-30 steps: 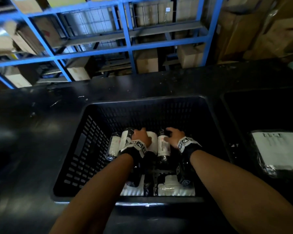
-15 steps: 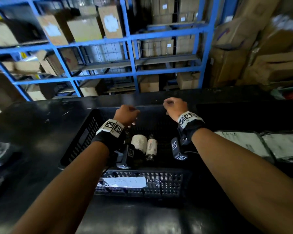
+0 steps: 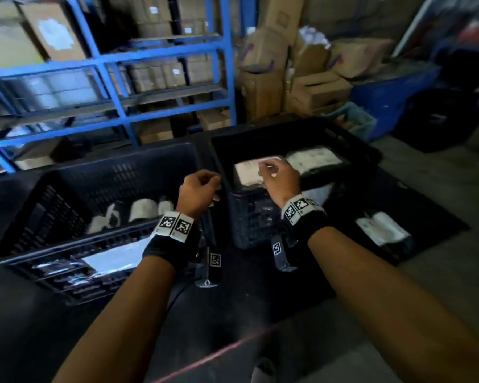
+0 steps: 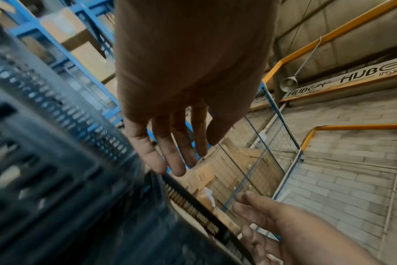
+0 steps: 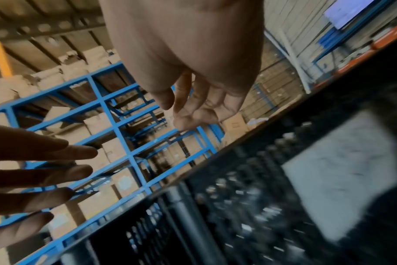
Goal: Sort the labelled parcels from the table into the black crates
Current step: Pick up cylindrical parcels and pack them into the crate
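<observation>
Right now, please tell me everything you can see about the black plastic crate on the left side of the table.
The black plastic crate with slotted lattice walls stands upright on the dark table, beside a second black crate on its right. It is open on top. Inside lie several white-labelled parcels, some roll-shaped, and a flat shiny bag with a white label lies against its near wall. The left hand hovers at its right edge, fingers relaxed, holding nothing; whether it touches the rim is unclear.

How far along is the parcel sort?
Partly done. Left crate holds several parcels; right crate holds at least two. Nothing in hand: left hand and right hand are empty above the crates. Left: one parcel on the table right of the crates.
</observation>
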